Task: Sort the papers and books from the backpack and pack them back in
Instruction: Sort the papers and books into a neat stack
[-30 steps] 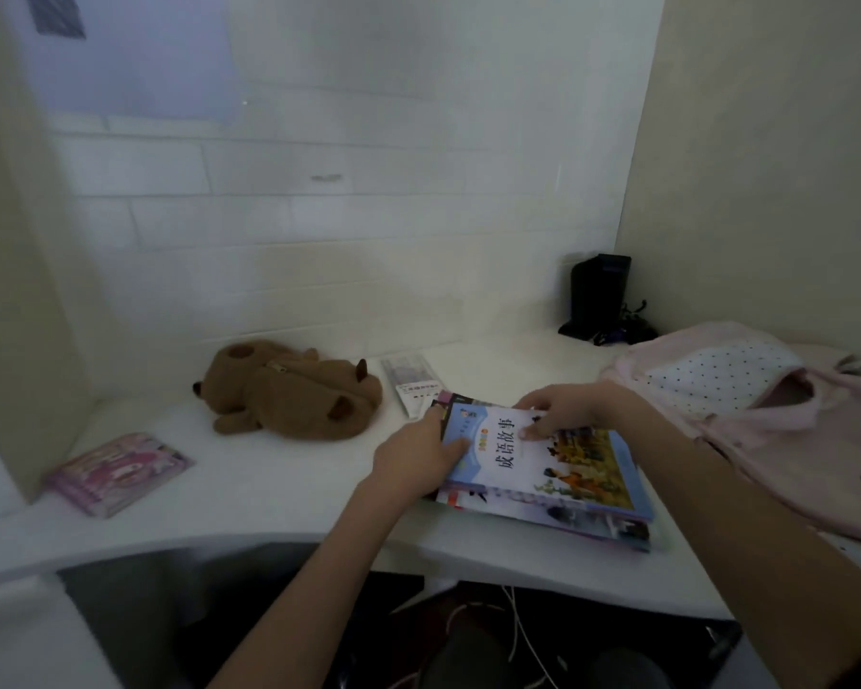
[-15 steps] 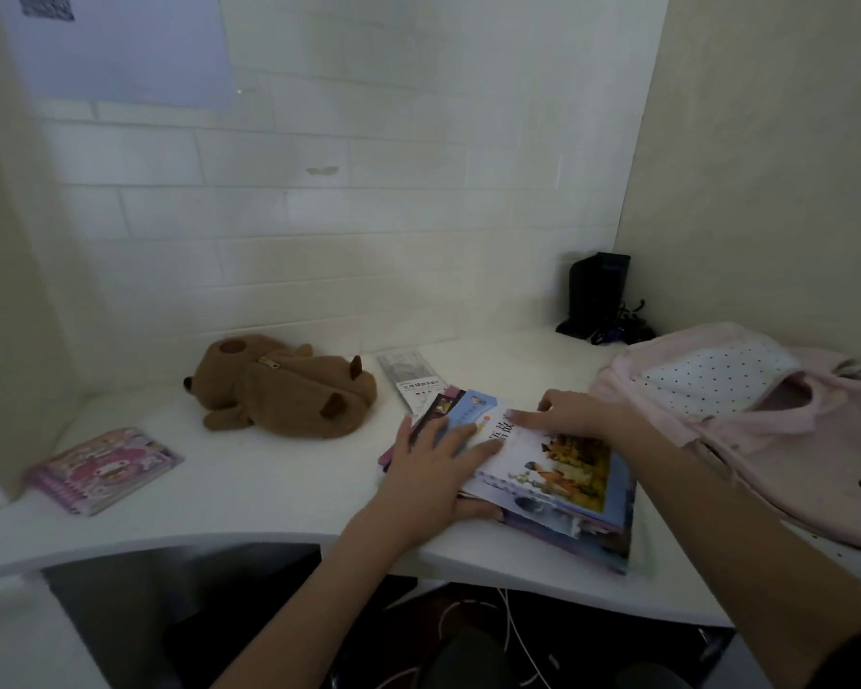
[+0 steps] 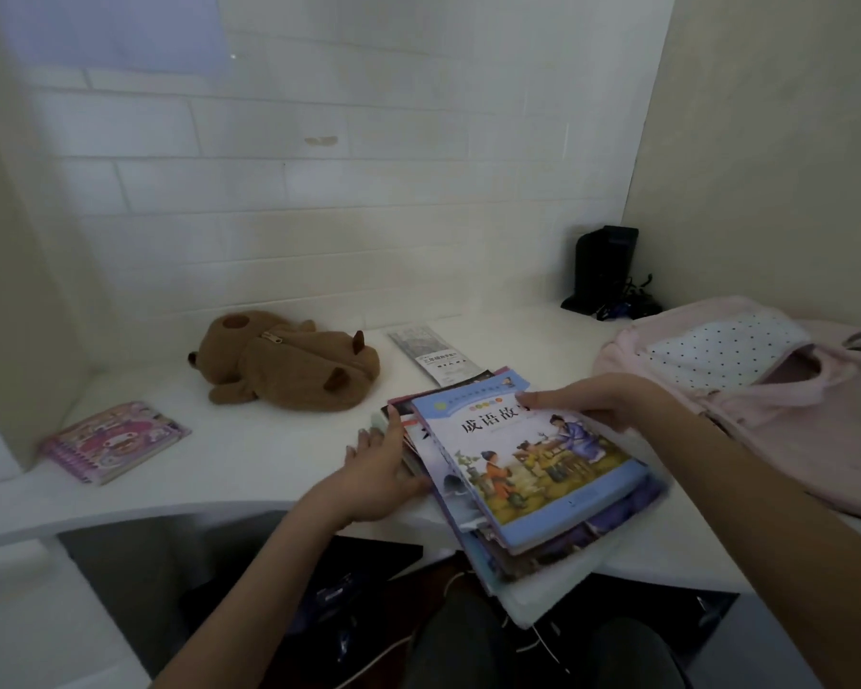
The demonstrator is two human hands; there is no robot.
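A stack of books (image 3: 533, 469) lies at the desk's front, topped by a blue picture book with an illustrated cover. White papers (image 3: 548, 589) stick out under it, past the desk edge. My left hand (image 3: 379, 469) presses its straight fingers against the stack's left side. Gripping the stack's far right corner is my right hand (image 3: 597, 400), thumb on the blue cover. The pink backpack (image 3: 776, 415) lies open to the right, showing a dotted lining.
A brown plush pouch (image 3: 289, 360) lies at the back left. A pink spiral notebook (image 3: 115, 440) sits at the far left, and a printed leaflet (image 3: 433, 355) behind the stack. A black device (image 3: 605, 271) with cables stands in the back right corner. Walls close in on three sides.
The stack has slid toward me and now overhangs the desk's front edge. My left hand moved off the top cover to the stack's left side. My right hand stays on the far corner.
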